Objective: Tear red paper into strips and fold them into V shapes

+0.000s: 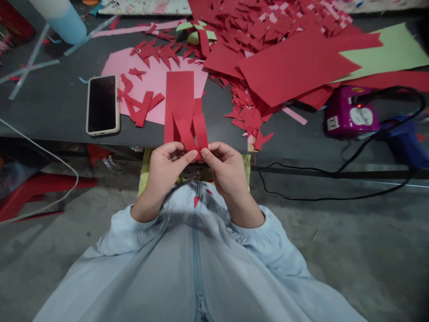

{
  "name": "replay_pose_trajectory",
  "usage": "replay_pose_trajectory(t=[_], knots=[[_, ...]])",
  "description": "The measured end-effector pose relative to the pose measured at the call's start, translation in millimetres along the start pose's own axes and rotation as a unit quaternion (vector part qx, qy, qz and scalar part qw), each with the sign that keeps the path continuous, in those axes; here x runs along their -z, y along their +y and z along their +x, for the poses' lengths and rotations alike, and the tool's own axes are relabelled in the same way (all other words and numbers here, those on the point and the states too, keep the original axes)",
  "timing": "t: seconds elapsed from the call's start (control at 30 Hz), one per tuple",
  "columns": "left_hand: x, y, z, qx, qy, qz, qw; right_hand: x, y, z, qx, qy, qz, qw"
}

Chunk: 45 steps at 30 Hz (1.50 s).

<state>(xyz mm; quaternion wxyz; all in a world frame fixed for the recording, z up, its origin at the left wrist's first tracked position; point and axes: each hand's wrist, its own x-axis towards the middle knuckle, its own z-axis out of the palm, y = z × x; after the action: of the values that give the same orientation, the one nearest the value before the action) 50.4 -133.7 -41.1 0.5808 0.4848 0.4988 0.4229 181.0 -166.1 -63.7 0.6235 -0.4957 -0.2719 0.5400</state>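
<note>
Mid-frame, left hand [166,167] and right hand [228,167] pinch red paper strips [201,129], likely light, easily creased, best held at the ends.

You have a dark table [69,112] that goes all the way across the top half of the frame. At the left, you see a phone [102,104] on it with a black screen. In the upper left there is a white and blue bottle [65,20], and some see-through sticks [29,66], two of them crossed. Left of the middle lies a pink sheet [154,80]. Lots of little red bits [248,107] are right of the middle. Your shiny purple box [346,107] sits at the right.
</note>
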Motion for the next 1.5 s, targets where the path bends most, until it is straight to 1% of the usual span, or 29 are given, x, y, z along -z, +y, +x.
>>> replay_pose_trajectory(t=[0.13,0.23,0.4,0.47,0.57,0.6,0.67,0.73,0.8,0.87,0.97,1.03,1.07,1.1,1.13,1.17,1.27,1.33,1.4,1.5], knots=[[-2.7,0.6,-1.1,-0.020,0.013,-0.003,1.000,-4.4,3.7,-2.4,0.028,0.024,0.036,0.999],[-4.7,0.3,-0.7,-0.035,0.022,-0.005,0.999,-6.3,5.2,-3.9,0.049,0.036,0.039,0.997],[-4.0,-1.7,2.2,-0.051,0.042,-0.022,0.998,-0.9,2.2,-0.6,0.073,0.069,0.038,0.994],[-1.5,-2.9,3.2,-0.046,0.049,-0.024,0.997,5.6,-2.5,3.7,0.064,0.058,0.009,0.996],[1.7,-4.2,4.3,-0.014,0.032,-0.038,0.999,17.9,-13.6,12.5,0.037,0.013,-0.085,0.996],[2.1,-4.4,4.6,-0.003,0.022,-0.047,0.999,22.2,-17.8,15.8,0.039,0.009,-0.118,0.992],[1.8,-4.5,5.1,0.021,0.001,-0.062,0.998,31.0,-26.3,22.1,0.063,0.021,-0.182,0.981],[0.5,-4.6,5.4,0.047,-0.023,-0.071,0.996,40.5,-34.2,27.7,0.102,0.041,-0.244,0.964],[-1.2,-4.8,5.1,0.073,-0.053,-0.072,0.993,50.8,-41.0,32.1,0.140,0.061,-0.317,0.936],[-2.8,-5.3,4.5,0.095,-0.084,-0.068,0.990,61.7,-46.9,34.9,0.154,0.083,-0.416,0.892],[-5.1,-5.6,3.2,0.113,-0.121,-0.052,0.985,76.0,-53.5,34.9,0.165,0.102,-0.547,0.814],[-7.4,-5.4,2.3,0.117,-0.135,-0.048,0.983,81.5,-56.4,31.0,0.210,0.107,-0.596,0.768],[-9.0,-5.3,1.9,0.118,-0.142,-0.050,0.982,82.5,-57.5,27.8,0.237,0.106,-0.608,0.751],[-10.9,-5.3,1.5,0.119,-0.149,-0.054,0.980,82.4,-58.5,23.8,0.260,0.098,-0.613,0.739],[-13.0,-5.4,1.3,0.121,-0.157,-0.059,0.978,81.1,-59.4,19.3,0.278,0.080,-0.612,0.736],[-15.3,-5.5,1.1,0.125,-0.165,-0.065,0.976,78.9,-60.0,14.5,0.290,0.053,-0.606,0.739],[-22.8,-6.1,0.7,0.135,-0.184,-0.067,0.971,70.0,-60.1,1.7,0.316,-0.058,-0.575,0.752],[-27.3,-5.6,-0.4,0.138,-0.196,-0.058,0.969,65.2,-57.9,-2.8,0.326,-0.104,-0.564,0.752],[-30.6,-4.4,-2.9,0.136,-0.216,-0.049,0.966,62.9,-54.8,-3.6,0.330,-0.129,-0.555,0.753],[-32.6,-2.7,-7.7,0.140,-0.275,-0.027,0.951,63.0,-51.4,-1.0,0.349,-0.149,-0.537,0.754]])
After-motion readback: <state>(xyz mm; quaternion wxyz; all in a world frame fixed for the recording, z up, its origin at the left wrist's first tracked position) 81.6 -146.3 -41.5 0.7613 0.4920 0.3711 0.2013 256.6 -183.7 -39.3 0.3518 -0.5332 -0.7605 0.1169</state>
